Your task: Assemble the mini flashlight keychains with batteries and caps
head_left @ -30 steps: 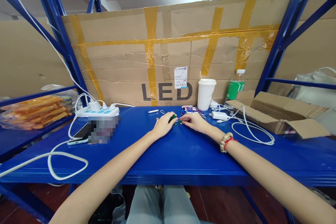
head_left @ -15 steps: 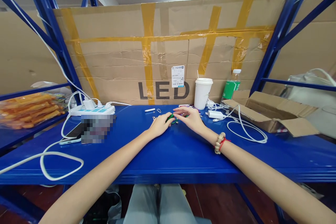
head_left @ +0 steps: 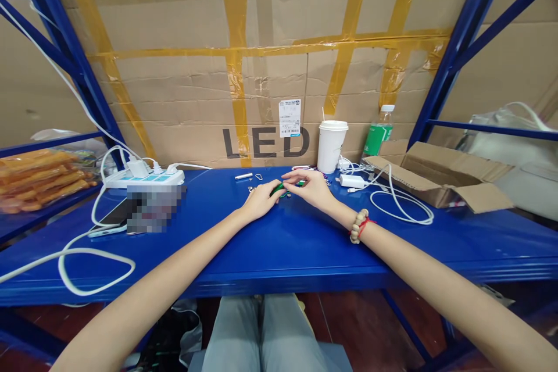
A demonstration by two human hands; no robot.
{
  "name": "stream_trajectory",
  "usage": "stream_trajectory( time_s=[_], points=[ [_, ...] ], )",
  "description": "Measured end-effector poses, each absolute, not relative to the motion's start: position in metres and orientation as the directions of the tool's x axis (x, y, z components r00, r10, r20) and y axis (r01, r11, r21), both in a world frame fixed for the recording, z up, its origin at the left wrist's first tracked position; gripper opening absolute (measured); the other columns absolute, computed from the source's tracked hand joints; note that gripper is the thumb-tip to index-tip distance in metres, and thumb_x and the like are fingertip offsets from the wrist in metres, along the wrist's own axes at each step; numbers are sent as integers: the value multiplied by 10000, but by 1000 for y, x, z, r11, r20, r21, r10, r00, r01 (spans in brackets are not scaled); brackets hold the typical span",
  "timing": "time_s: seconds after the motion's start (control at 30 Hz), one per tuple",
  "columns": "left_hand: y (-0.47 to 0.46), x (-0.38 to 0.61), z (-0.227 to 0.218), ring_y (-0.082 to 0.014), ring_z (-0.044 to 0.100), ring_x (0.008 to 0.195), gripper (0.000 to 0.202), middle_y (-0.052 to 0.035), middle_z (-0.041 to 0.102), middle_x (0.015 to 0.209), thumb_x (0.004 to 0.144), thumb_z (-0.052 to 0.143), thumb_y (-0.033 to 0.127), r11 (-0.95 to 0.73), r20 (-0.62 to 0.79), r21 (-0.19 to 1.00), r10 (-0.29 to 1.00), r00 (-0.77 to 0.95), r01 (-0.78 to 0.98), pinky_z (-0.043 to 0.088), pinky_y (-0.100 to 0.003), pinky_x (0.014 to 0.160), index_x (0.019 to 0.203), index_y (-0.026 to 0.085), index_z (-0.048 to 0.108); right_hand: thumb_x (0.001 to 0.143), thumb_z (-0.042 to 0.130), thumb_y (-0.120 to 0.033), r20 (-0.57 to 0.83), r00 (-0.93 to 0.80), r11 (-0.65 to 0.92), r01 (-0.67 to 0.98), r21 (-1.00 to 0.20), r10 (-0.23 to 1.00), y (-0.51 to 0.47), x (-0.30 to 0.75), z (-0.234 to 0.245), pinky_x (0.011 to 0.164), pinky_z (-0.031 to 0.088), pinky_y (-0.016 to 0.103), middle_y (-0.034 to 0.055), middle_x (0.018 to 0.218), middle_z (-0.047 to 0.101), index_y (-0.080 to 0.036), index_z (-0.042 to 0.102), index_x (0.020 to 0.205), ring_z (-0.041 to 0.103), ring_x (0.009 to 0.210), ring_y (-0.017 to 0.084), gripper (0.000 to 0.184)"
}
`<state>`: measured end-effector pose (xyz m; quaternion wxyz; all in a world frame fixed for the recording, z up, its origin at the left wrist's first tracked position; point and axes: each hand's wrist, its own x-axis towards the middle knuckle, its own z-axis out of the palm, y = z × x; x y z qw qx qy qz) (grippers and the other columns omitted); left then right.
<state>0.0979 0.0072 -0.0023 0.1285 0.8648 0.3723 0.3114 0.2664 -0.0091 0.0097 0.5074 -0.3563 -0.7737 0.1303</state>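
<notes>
My left hand [head_left: 260,200] is closed around a small shiny green piece [head_left: 276,188] whose kind I cannot make out. At the green piece's right end are the bent fingers and thumb of my right hand [head_left: 310,188], drawn together in a pinch; what lies between the fingertips is too small to see. More green bits show just under the right fingers. Beyond my left hand lie a silver cylinder [head_left: 243,176] and a small silver carabiner [head_left: 258,176]. Behind my right hand, shiny pink and silver pieces [head_left: 304,167] are partly hidden.
A white cup with a straw [head_left: 332,148], a green-labelled bottle [head_left: 378,133] and an open cardboard box [head_left: 436,174] stand at the right. White cables [head_left: 394,212] loop before the box. A power strip [head_left: 146,179] and a phone [head_left: 117,213] lie left. Taped cardboard [head_left: 183,104] closes the back.
The whole view has shifted slightly, so things sit a little further left and higher. Both hands stay together at the green piece, with the right fingertips slightly closer to it.
</notes>
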Motion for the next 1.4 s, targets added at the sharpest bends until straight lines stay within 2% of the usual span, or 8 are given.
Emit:
stream_trajectory(
  time_s=[0.23, 0.43, 0.7, 0.83, 0.93, 1.0, 1.17, 1.4],
  points=[
    [6, 97, -1, -162, 604, 672, 255, 10, 633, 689, 876, 369, 327, -670, 406, 425, 742, 534, 609, 419, -234, 636, 996, 203, 556, 741, 592, -241, 702, -287, 733, 479, -484, 651, -7, 267, 6, 649, 486, 255, 20, 742, 706, -176, 660, 913, 653, 691, 157, 197],
    [5, 97, -1, -155, 604, 693, 193, 10, 635, 705, 855, 392, 241, -678, 402, 401, 734, 547, 616, 420, -229, 654, 929, 196, 564, 729, 597, -242, 675, -366, 740, 528, -416, 640, -7, 266, 5, 642, 484, 253, 12, 799, 697, -203, 620, 1019, 635, 694, 146, 293],
    [6, 95, -3, -162, 597, 728, 202, 13, 623, 705, 870, 403, 336, -655, 399, 392, 754, 522, 646, 423, -244, 677, 839, 203, 551, 777, 515, -254, 547, -410, 683, 442, -581, 730, -4, 267, 5, 483, 450, 208, 47, 871, 691, -190, 506, 1196, 616, 743, 156, 424],
    [5, 95, -2, -169, 597, 758, 192, 18, 626, 724, 875, 392, 346, -631, 401, 387, 772, 494, 673, 420, -252, 676, 860, 221, 537, 771, 519, -288, 516, -371, 633, 386, -671, 772, 0, 267, 4, 452, 451, 207, 67, 901, 670, -174, 495, 1198, 604, 714, 151, 443],
    [4, 95, -1, -183, 596, 783, 212, 16, 627, 742, 893, 339, 353, -586, 408, 390, 801, 437, 710, 420, -272, 675, 879, 233, 514, 742, 561, -300, 614, -292, 673, 439, -595, 733, 3, 269, 4, 530, 474, 234, 65, 887, 654, -161, 576, 1093, 583, 668, 132, 378],
    [5, 94, -1, -192, 592, 805, 222, 9, 625, 752, 899, 315, 359, -557, 413, 391, 818, 401, 733, 423, -285, 681, 888, 235, 499, 724, 591, -314, 642, -278, 667, 550, -504, 714, 4, 273, 5, 568, 463, 240, 39, 826, 654, -178, 636, 986, 563, 605, 112, 299],
    [6, 94, -3, -197, 573, 893, 191, -13, 619, 895, 896, 327, 351, -530, 424, 380, 828, 366, 758, 428, -307, 735, 909, 238, 480, 671, 653, -412, 501, -355, 535, 799, -276, 789, 3, 284, 4, 496, 368, 216, -15, 719, 680, -250, 701, 752, 585, 607, 127, 187],
    [4, 96, -2, -193, 565, 906, 205, -17, 609, 919, 895, 317, 358, -544, 420, 347, 819, 392, 764, 436, -312, 741, 901, 232, 479, 753, 577, -364, 406, -420, 533, 816, -222, 812, 6, 284, -2, 545, 379, 221, -13, 791, 702, -256, 715, 750, 594, 657, 134, 175]
  ],
)
